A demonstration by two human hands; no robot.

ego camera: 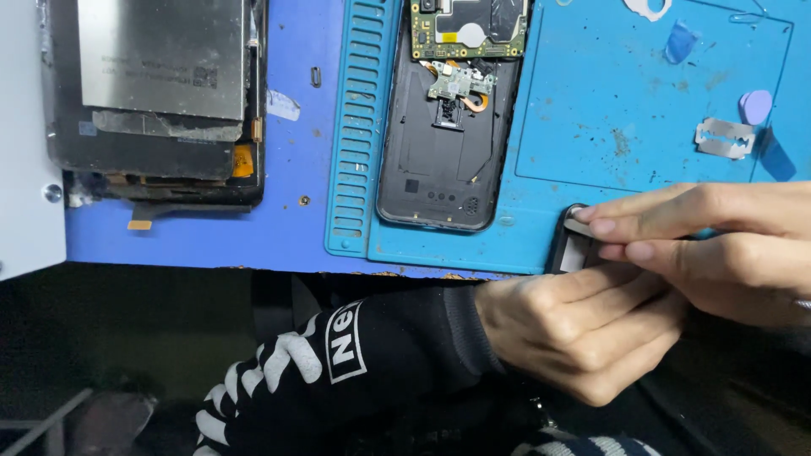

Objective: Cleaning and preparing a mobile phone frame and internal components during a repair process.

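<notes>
Both hands pinched a small dark part (573,252): left hand (583,333) steadied it beneath, right hand (718,245) fingers (604,226) closed on top, possibly peeling film.

My left hand (583,333) comes in from the lower left out of a black sleeve (372,363) with white marks, its fingers curled tight and knuckles up, the thumb pressed against the forefinger. My right hand (718,245) reaches in from the right edge, lying just above the left and touching it, with its fingers (650,211) stretched out flat toward the left and held close together. Both wrists are low and level, the fingertips of the two hands meeting at one spot.
</notes>
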